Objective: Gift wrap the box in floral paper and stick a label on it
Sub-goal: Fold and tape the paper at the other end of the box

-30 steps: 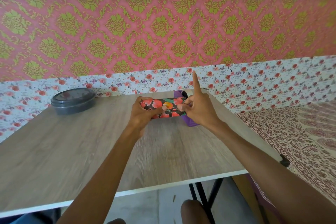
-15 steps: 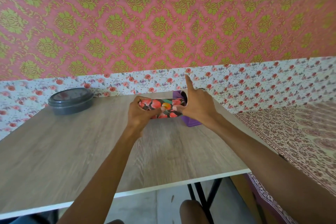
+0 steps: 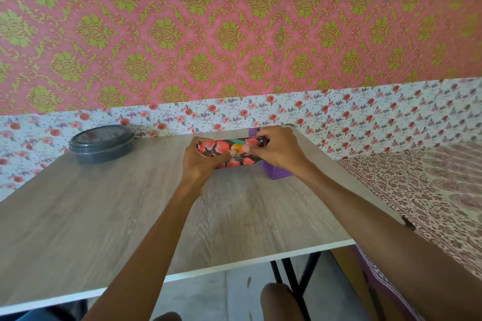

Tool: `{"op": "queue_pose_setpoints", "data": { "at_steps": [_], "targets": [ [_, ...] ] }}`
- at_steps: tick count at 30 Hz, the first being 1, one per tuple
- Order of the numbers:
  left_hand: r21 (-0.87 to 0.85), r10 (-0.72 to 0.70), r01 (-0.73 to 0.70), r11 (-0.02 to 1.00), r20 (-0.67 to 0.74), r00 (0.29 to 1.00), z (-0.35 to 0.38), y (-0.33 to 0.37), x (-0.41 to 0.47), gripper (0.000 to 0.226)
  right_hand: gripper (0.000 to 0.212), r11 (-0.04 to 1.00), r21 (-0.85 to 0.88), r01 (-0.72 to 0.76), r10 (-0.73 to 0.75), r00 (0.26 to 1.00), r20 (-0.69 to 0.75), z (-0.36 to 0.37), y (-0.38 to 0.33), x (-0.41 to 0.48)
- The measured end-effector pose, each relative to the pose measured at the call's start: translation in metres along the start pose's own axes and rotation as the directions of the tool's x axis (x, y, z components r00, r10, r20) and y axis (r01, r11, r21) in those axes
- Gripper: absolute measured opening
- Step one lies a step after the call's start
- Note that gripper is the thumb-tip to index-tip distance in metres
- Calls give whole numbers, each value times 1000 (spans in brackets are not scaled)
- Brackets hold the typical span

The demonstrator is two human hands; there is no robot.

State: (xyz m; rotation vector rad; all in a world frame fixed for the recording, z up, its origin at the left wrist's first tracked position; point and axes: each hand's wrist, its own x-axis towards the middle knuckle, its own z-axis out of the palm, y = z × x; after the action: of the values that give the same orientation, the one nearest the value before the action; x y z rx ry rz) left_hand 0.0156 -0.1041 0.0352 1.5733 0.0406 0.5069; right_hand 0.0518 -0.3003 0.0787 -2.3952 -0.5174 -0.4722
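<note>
A long, low box wrapped in dark paper with red and orange flowers [image 3: 221, 147] lies on the far middle of the wooden table [image 3: 109, 216]. My left hand [image 3: 200, 161] grips its left end, thumb along the near face. My right hand [image 3: 279, 148] curls over the right end, fingertips pinching the paper on top. The box's right end is hidden under that hand. No label is visible.
A purple container [image 3: 276, 172] stands right behind and beside the box, partly under my right hand. A round dark lidded container [image 3: 101, 142] sits at the table's back left. A patterned cloth [image 3: 430, 190] covers the surface to the right. Wall close behind.
My right index finger, which pointed straight up earlier, has come down; the whole right hand now curls over the box's right end. The left hand keeps its grip.
</note>
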Motion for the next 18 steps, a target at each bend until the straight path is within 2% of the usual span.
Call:
{"op": "queue_pose_setpoints", "data": {
  "at_steps": [2, 4, 9, 11, 13, 18],
  "targets": [
    [4, 5, -5, 1000, 10, 1000, 0, 1, -1, 67, 52, 999, 2, -50, 50, 995, -84, 6, -4, 0],
    [12, 7, -7, 1000, 15, 1000, -2, 1, -2, 68, 53, 998, 35, -59, 63, 992, -109, 10, -6, 0],
    [-13, -44, 44, 999, -4, 999, -11, 1, 1, 73, 30, 999, 40, 9, -5, 995, -102, 13, -7, -5],
    [-10, -58, 58, 998, 10, 998, -12, 5, 3, 79, 37, 995, 99, 32, -20, 993, -117, 14, -7, -9],
    [1, -66, 66, 998, 0, 998, -12, 8, 4, 75, 47, 988, 151, 21, -2, 992, -126, 15, -9, -12],
    [-23, -96, 95, 995, -27, 995, -12, 7, -2, 59, 53, 982, 189, -17, 19, 1000, -10, 10, -7, -12]
  ]
}}
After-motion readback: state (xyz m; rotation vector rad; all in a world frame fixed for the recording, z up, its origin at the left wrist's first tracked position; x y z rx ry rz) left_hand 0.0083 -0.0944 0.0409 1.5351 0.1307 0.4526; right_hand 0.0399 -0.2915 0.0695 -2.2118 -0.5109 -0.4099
